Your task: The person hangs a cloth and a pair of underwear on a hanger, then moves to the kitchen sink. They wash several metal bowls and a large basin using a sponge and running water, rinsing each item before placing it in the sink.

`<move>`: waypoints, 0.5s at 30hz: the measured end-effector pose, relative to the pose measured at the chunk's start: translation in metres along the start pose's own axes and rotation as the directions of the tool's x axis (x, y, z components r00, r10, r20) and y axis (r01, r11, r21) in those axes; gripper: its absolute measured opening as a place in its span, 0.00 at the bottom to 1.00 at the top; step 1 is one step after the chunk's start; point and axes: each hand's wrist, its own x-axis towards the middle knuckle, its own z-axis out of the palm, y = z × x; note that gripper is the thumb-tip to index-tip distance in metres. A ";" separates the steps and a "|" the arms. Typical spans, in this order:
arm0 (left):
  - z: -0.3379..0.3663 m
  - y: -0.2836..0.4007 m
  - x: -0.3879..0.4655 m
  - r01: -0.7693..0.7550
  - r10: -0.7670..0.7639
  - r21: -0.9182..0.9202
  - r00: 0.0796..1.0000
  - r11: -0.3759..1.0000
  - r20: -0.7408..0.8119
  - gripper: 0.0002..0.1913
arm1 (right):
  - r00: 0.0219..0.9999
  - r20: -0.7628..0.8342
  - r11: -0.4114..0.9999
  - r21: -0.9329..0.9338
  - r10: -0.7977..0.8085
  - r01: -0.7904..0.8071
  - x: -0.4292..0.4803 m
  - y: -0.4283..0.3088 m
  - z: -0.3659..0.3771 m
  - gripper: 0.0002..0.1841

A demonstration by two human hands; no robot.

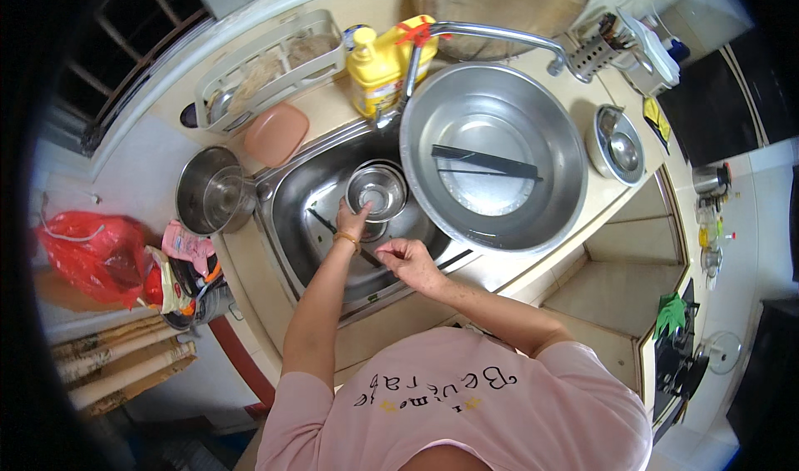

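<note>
In the sink (293,221), small stainless-steel bowls (376,191) sit one inside another. My left hand (353,220) grips their near-left rim, thumb over the edge; a yellowish bangle circles that wrist. My right hand (409,264) hovers over the near side of the sink, right of my left wrist. Its fingers are curled and pinched together, and I see nothing between them. Under the stack, another round metal piece (373,231) shows in part. Green scraps (320,239) lie on the sink floor.
A large steel basin (424,212) overlaps the sink's right side, with a long dark strip (484,160) inside. Over it reaches the faucet (499,31). Yellow detergent bottles (374,74) stand behind. Left are a steel pot (212,190) and pink dish (278,134); right, a bowl with ladles (615,144).
</note>
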 end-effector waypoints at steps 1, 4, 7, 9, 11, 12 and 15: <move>0.001 0.001 0.000 0.079 -0.072 0.143 0.996 0.987 -0.050 0.43 | 0.999 0.010 0.999 0.024 0.031 -0.031 -0.002 -0.009 -0.002 0.06; 0.000 0.009 -0.007 0.236 -0.241 -0.141 0.970 0.961 -0.020 0.43 | 1.000 -0.025 1.000 -0.001 -0.005 0.005 -0.004 -0.031 -0.014 0.07; -0.013 0.021 -0.010 0.029 -0.011 0.068 0.969 0.997 -0.245 0.36 | 0.998 0.051 1.000 0.001 -0.024 0.024 -0.010 -0.053 -0.030 0.10; -0.023 0.027 -0.019 -0.116 0.086 -0.088 0.953 0.989 -0.289 0.27 | 0.995 0.006 0.991 0.097 -0.097 0.096 -0.020 -0.070 -0.041 0.10; -0.034 0.036 -0.022 -0.240 0.190 -0.139 0.935 0.961 -0.299 0.19 | 0.986 -0.053 0.979 0.121 -0.160 0.166 -0.033 -0.081 -0.068 0.08; -0.038 0.041 -0.025 -0.279 0.223 -0.130 0.916 0.951 -0.332 0.15 | 0.955 -0.143 0.966 -0.038 -0.259 0.257 -0.037 -0.083 -0.091 0.08; -0.054 0.060 -0.038 -0.276 0.215 -0.232 0.942 0.933 -0.258 0.11 | 0.916 -0.381 0.993 -0.058 -0.120 0.106 -0.055 -0.072 -0.195 0.05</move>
